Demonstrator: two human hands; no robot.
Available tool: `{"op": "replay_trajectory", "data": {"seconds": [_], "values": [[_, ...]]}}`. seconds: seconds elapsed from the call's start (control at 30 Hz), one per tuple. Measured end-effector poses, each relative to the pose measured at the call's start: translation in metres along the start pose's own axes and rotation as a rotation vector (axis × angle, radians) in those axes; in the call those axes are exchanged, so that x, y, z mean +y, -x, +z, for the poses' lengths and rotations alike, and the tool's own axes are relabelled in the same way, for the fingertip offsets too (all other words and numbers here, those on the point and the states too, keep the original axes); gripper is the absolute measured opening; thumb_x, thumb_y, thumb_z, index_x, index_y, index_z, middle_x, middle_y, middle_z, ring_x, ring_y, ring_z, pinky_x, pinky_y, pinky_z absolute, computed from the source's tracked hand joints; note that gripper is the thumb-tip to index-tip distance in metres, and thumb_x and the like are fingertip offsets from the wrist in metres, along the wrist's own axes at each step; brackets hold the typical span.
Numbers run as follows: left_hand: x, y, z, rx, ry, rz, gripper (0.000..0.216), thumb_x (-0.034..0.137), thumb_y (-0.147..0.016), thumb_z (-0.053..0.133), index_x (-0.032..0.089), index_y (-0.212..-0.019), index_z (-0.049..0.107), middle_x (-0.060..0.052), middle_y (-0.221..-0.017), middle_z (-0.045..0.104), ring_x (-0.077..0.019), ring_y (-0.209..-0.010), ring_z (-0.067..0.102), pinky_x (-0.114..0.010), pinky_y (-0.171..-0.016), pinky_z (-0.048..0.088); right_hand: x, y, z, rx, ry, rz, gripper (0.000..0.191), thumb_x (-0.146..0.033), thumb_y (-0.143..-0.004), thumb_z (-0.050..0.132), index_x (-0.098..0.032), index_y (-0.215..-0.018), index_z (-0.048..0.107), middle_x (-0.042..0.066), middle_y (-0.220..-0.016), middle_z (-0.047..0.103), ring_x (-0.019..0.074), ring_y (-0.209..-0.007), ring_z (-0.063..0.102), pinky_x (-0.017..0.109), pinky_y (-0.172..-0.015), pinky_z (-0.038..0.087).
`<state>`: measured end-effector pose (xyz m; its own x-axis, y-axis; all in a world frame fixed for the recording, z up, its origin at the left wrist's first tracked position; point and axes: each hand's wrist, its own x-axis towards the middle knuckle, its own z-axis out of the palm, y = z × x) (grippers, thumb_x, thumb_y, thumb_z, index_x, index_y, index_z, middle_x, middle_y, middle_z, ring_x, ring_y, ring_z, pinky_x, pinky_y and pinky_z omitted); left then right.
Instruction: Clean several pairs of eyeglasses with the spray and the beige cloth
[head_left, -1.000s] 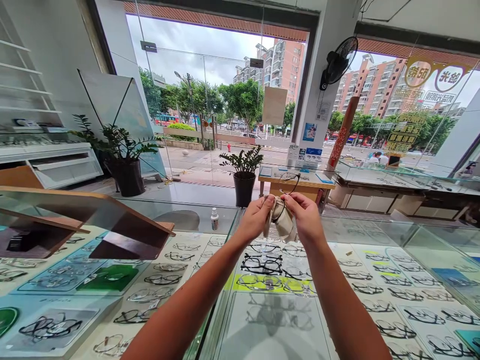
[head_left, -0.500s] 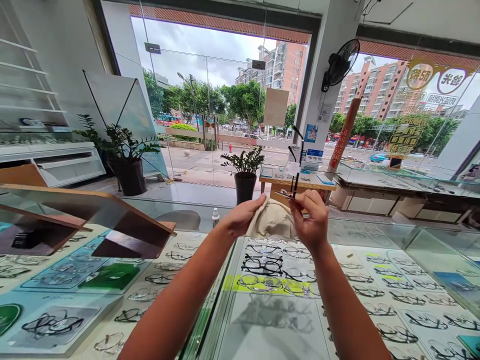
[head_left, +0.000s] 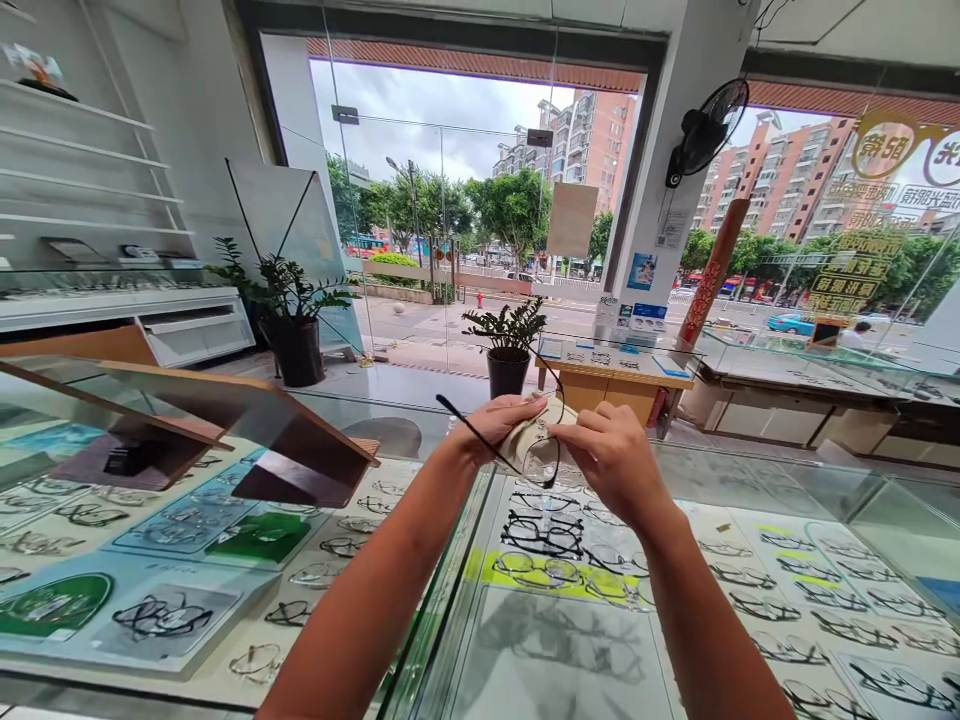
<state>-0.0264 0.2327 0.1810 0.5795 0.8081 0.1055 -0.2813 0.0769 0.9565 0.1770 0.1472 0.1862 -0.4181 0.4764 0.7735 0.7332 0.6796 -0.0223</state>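
Over the glass counter my left hand is closed on a beige cloth, its thumb on top. A pair of dark-framed eyeglasses lies against the cloth, tilted. One thin temple sticks out to the left across my left wrist, and the other rises above the cloth. My right hand is closed, with its fingertips pinching the eyeglasses near the middle of the frame. The cloth and fingers hide part of the lenses.
Below my hands the glass display case holds rows of eyeglass frames. Tilted wood-edged mirrors stand on the counter to the left. Beyond it are a potted plant and a small wooden display table.
The eyeglasses have turned from temples pointing up to lying tilted against the cloth, one temple now pointing left. My right hand has moved in to the cloth. The view has shifted left.
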Motion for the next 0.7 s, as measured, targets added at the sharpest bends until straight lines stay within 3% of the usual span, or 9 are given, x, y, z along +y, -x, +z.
{"op": "replay_trajectory", "data": {"seconds": [0.13,0.23,0.5,0.7], "values": [[0.003,0.001,0.012,0.128,-0.095,0.190,0.051,0.057,-0.070,0.093,0.012,-0.083,0.072,-0.004,-0.075,0.071,-0.0115,-0.062,0.060,-0.022,-0.058,0.048,0.005,0.001,0.006,0.045,-0.345,0.392,0.021,-0.037,-0.100,0.066,-0.022,-0.096,0.080,0.003,-0.078,0.071,0.0195,-0.071,0.056,0.034,-0.068,0.039],[0.004,0.001,0.019,0.154,-0.113,0.261,0.055,0.061,-0.067,0.092,0.013,-0.081,0.069,-0.002,-0.072,0.068,-0.0105,-0.061,0.057,-0.022,-0.058,0.047,0.011,0.002,0.013,0.018,-0.548,0.558,0.027,-0.046,-0.093,0.071,-0.021,-0.088,0.080,0.002,-0.071,0.069,0.0181,-0.065,0.053,0.032,-0.063,0.038],[-0.002,-0.001,0.024,0.191,-0.171,0.288,0.058,0.064,-0.067,0.091,0.013,-0.085,0.070,-0.002,-0.075,0.068,-0.0109,-0.064,0.056,-0.023,-0.061,0.046,0.023,-0.002,0.027,0.022,-0.882,0.740,0.038,-0.055,-0.078,0.080,-0.017,-0.084,0.081,0.006,-0.082,0.073,0.0190,-0.075,0.054,0.033,-0.069,0.040],[-0.006,-0.002,0.023,0.150,-0.097,0.306,0.053,0.053,-0.069,0.094,0.014,-0.099,0.074,-0.004,-0.084,0.072,-0.0142,-0.073,0.063,-0.027,-0.071,0.052,0.027,-0.003,0.037,0.063,-0.958,0.780,0.041,-0.058,-0.069,0.084,-0.018,-0.073,0.077,0.002,-0.068,0.063,0.0164,-0.068,0.046,0.033,-0.067,0.035]]}}
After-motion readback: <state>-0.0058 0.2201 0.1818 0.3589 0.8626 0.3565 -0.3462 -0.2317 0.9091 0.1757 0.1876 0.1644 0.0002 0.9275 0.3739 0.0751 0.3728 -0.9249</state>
